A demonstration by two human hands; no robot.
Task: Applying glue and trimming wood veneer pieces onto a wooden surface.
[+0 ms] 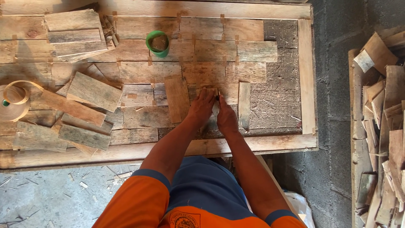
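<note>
My left hand (201, 106) lies flat, fingers pressed on a small weathered wood piece (206, 90) set into a mosaic of wood pieces inside a wooden frame (306, 76). Beside it my right hand (226, 117) is closed around a small dark tool, its tip at the edge of that piece; what the tool is cannot be made out. One loose plank (177, 99) lies just left of my hands and a narrow one (244, 104) just right. Bare dark board (278, 101) shows to the right.
A green tape roll (157, 43) stands at the back centre. Stacks of wood pieces (76, 36) and loose planks (84, 109) lie on the left, with a roll of tan tape (12, 103) at the far left. A pile of scrap wood (382, 126) sits at the right.
</note>
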